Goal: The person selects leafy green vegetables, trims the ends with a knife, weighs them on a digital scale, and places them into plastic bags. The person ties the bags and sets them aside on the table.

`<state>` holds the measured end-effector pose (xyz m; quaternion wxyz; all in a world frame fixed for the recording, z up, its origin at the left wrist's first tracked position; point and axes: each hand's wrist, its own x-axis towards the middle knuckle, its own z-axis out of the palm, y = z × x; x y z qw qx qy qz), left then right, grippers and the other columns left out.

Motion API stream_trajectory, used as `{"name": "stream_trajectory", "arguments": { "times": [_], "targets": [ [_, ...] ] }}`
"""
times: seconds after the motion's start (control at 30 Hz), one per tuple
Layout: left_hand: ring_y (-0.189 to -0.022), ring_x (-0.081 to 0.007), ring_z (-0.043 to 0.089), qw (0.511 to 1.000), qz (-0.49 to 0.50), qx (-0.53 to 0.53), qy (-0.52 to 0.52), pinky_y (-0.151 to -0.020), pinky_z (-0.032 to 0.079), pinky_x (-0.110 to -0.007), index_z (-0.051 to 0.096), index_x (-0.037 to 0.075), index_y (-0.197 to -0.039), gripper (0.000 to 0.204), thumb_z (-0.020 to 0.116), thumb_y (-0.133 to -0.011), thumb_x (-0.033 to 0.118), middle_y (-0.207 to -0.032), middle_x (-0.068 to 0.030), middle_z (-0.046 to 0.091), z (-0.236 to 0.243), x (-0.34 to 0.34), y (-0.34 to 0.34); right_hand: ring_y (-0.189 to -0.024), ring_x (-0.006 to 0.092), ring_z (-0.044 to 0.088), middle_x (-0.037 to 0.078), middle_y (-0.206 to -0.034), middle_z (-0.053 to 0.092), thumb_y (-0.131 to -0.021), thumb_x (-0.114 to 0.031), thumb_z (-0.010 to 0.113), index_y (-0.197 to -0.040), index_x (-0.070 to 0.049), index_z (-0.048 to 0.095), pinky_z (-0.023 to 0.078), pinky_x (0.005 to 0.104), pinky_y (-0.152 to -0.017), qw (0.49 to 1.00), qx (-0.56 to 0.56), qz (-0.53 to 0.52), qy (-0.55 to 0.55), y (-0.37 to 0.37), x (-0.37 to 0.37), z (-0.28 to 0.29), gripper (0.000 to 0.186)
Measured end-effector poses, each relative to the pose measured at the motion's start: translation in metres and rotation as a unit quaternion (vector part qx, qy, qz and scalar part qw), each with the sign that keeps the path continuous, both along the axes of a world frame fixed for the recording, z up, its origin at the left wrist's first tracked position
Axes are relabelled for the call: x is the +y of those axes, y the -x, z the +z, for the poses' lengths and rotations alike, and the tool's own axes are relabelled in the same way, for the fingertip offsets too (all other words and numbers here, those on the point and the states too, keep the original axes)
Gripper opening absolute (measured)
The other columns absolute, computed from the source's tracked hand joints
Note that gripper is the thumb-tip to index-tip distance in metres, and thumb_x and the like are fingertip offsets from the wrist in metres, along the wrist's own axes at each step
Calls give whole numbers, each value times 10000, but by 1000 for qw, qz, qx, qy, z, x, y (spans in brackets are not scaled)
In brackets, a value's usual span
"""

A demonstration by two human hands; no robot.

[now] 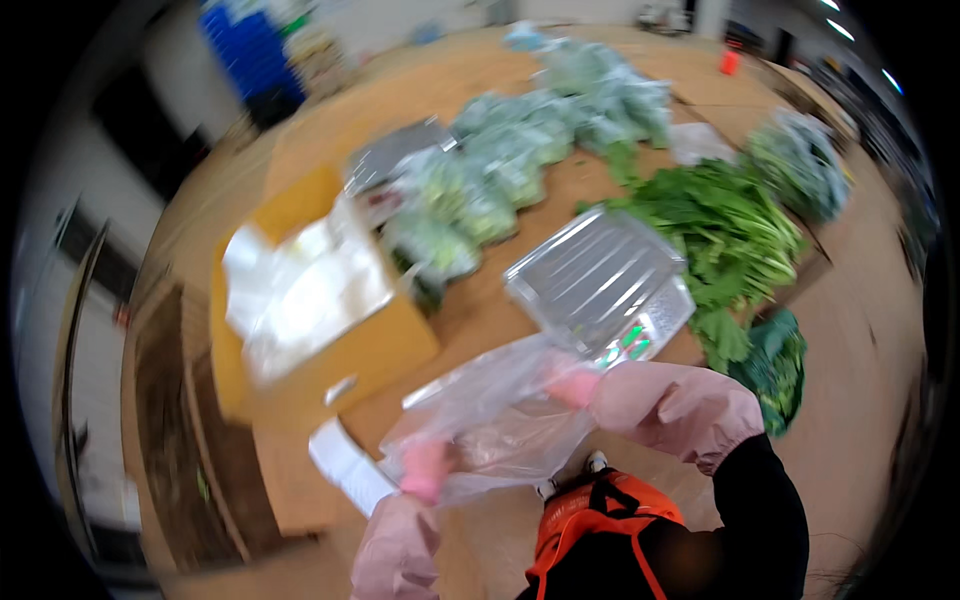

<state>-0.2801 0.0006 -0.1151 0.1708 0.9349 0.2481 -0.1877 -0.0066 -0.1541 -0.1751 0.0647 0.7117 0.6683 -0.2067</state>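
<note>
Since I'm only watching from the far end of the feed, what stands out is the clear plastic bag [505,440] strung between both sets of fingers, its long axis slanting from the left hand [425,470], nearer the body, out to the right hand [572,382]. Both hands look closed on the film, but blur smears the fingers, so I can't tell how tight the pinch is. The bag itself is thin, crinkly and see-through.

Just beyond the right fingers sits a digital scale [600,275], with a shiny ribbed metal pan and green-lit display. Past that, farther right, is a loose pile of stalky leafy greens [715,230], frilly leaves and pale smooth stems, so the right hand's definitely the nearer one. Out ahead of the left fingers there's a yellowish cardboard box [345,375] holding soft white plastic.
</note>
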Motion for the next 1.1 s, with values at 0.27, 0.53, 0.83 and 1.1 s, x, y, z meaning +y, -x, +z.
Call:
{"name": "stream_trajectory", "arguments": {
  "times": [0.27,0.53,0.83,1.1],
  "targets": [
    [-1221,-347,380,992,58,-112,17,-1027,301,-400,497,53,-1251,836,711,-603,536,-1297,-182,458,-92,77,24,-1127,313,515,159,-1181,571,-763,-217,656,-1307,-136,463,383,384,-970,945,224,81,-224,-5,6,-17,582],
    [-1082,-307,452,997,47,-51,34,-929,360,-381,525,53,-1218,666,670,-683,422,-1177,-174,517,-38,28,-42,-942,113,601,65,-1023,677,-853,-241,609,-1078,-64,660,456,273,-836,783,616,-58,-72,-14,-67,131,291],
    [-925,-261,534,994,101,-11,31,-820,426,-360,556,51,-1180,478,624,-774,294,-1042,-165,584,98,-73,-151,-1158,283,509,155,-1247,538,-828,-231,598,-1223,-70,551,410,355,-983,737,73,-515,-433,-327,-334,152,429],
    [-786,-221,607,982,179,54,12,-723,485,-341,583,51,-1146,320,583,-854,180,-922,-157,643,185,-163,-245,-1064,305,542,168,-1168,555,-744,-311,716,-1282,-50,466,440,370,-888,710,188,-593,-330,-516,-449,56,649]
  ]
}}
